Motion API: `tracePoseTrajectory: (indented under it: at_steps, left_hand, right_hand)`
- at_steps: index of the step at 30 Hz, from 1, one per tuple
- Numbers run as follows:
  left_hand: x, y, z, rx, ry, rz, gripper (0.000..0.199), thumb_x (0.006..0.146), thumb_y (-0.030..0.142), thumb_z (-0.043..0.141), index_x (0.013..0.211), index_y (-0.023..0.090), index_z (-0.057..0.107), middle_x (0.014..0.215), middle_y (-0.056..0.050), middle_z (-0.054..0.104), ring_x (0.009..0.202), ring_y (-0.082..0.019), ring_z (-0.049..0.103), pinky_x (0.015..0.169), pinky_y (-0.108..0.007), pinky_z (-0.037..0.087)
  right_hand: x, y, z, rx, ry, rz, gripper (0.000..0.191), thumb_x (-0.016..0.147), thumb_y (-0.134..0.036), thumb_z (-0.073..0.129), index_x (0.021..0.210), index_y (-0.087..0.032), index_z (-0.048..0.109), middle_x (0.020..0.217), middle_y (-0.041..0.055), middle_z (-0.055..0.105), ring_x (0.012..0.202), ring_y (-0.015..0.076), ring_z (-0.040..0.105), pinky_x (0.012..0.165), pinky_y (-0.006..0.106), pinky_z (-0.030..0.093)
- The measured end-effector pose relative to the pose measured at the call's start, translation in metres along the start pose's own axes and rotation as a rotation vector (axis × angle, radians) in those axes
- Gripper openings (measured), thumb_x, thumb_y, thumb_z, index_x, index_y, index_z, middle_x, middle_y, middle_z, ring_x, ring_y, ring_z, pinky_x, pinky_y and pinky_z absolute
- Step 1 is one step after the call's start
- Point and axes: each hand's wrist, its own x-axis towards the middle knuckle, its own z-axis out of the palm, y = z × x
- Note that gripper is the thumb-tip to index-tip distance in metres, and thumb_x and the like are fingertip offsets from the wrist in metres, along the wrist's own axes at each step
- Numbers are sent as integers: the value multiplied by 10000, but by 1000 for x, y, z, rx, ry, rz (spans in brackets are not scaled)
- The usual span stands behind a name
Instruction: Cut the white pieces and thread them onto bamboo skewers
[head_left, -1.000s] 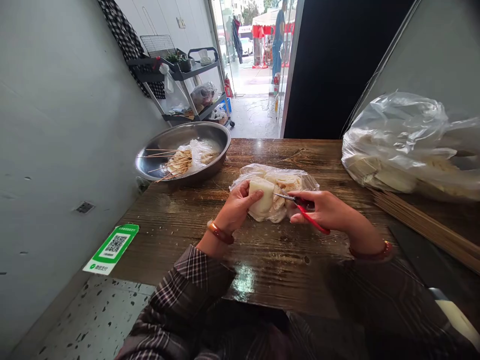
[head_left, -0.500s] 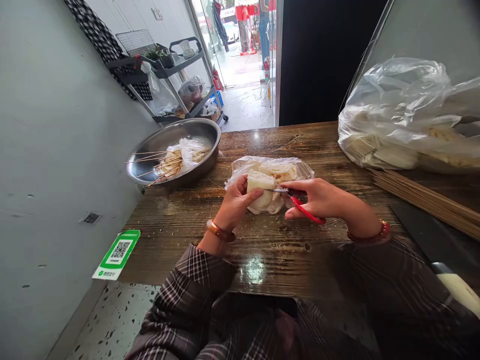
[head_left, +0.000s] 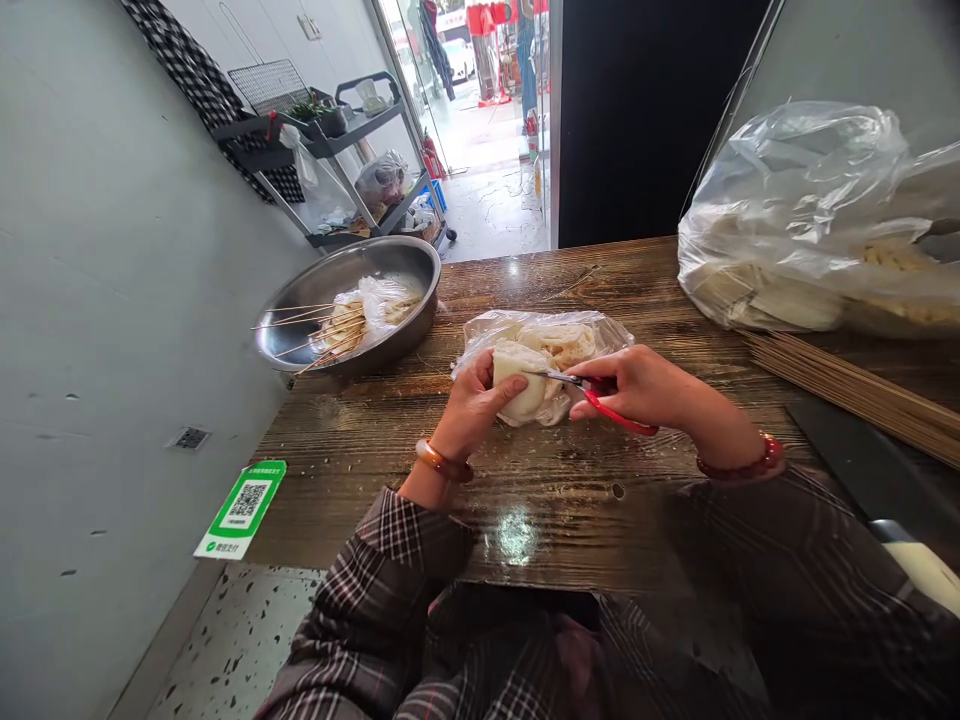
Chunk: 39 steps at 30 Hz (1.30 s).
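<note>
Near the middle of the wooden table, my left hand (head_left: 474, 405) grips a pale, bread-like piece (head_left: 520, 392), with the thumb across its front. My right hand (head_left: 637, 388) holds red-handled scissors (head_left: 626, 422), whose metal blades point left and reach the piece's upper right side. Behind and beneath the piece, a clear plastic bag (head_left: 472, 335) lies flat with more pale, browned pieces (head_left: 576, 343) on it.
A steel bowl (head_left: 420, 270) at the left holds skewered food. A large plastic bag (head_left: 795, 240), wooden skewers (head_left: 862, 395) and a dark-bladed knife (head_left: 870, 470) lie at the right. A green QR card (head_left: 241, 508) sits at the left edge.
The scissors' handles have come closer together as my right hand's fingers close, and that hand sits slightly higher. My left hand keeps its hold on the piece.
</note>
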Motion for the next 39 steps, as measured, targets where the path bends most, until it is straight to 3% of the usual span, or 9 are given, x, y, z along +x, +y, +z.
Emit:
tracePoseTrajectory:
  at_steps: [7, 12, 16, 19, 25, 33, 39]
  left_hand:
    - [1, 4, -1, -134, -32, -32, 542, 709, 472, 861, 1114, 148, 703, 1129, -105, 748, 1022, -240, 693, 882, -308, 535]
    - [1, 4, -3, -140, -47, -87, 483, 725, 423, 862, 1092, 138, 727, 1107, -107, 758, 966, -225, 708, 853, -299, 538]
    - [0, 3, -2, -140, -36, -69, 490, 733, 428, 854, 1107, 139, 725, 1117, -106, 757, 977, -227, 703, 847, -293, 534]
    - [0, 2, -2, -102, -54, -58, 474, 751, 417, 841, 1115, 137, 722, 1098, -101, 760, 967, -217, 697, 840, -285, 532]
    - [-2, 3, 2, 99, -105, -40, 476, 782, 413, 810, 1168, 150, 717, 1131, -97, 751, 1013, -231, 676, 882, -311, 526]
    - [-2, 4, 4, 120, -110, -40, 463, 789, 424, 797, 1163, 160, 728, 1143, -95, 749, 1018, -236, 676, 915, -333, 520]
    - [-2, 5, 2, 46, -91, -61, 451, 763, 415, 825, 1118, 150, 739, 1105, -94, 760, 978, -226, 688, 878, -318, 531]
  right_hand:
    - [1, -2, 3, -1, 54, 71, 397, 755, -496, 778, 990, -179, 824, 591, -30, 574, 588, 123, 476, 583, 271, 355]
    - [1, 2, 4, 74, 78, 150, 622, 686, -537, 814, 1185, -167, 775, 693, 8, 649, 661, 167, 567, 643, 307, 435]
    - [-1, 2, 2, 140, 5, 117, 706, 673, -575, 804, 1235, -152, 745, 801, 40, 707, 724, 193, 608, 686, 329, 482]
    - [-2, -1, -1, 135, -39, 85, 717, 677, -571, 807, 1266, -169, 732, 868, 49, 745, 763, 205, 632, 733, 337, 493]
    - [2, -5, 1, 89, -78, 94, 787, 666, -584, 815, 1298, -127, 708, 813, 43, 723, 725, 186, 608, 687, 309, 451]
    - [4, -1, 1, 20, -22, 18, 470, 728, -560, 795, 999, -176, 815, 676, 8, 670, 642, 147, 527, 626, 279, 389]
    - [6, 4, 4, 37, 0, 31, 375, 764, -523, 757, 904, -182, 825, 600, -8, 635, 612, 141, 499, 597, 273, 377]
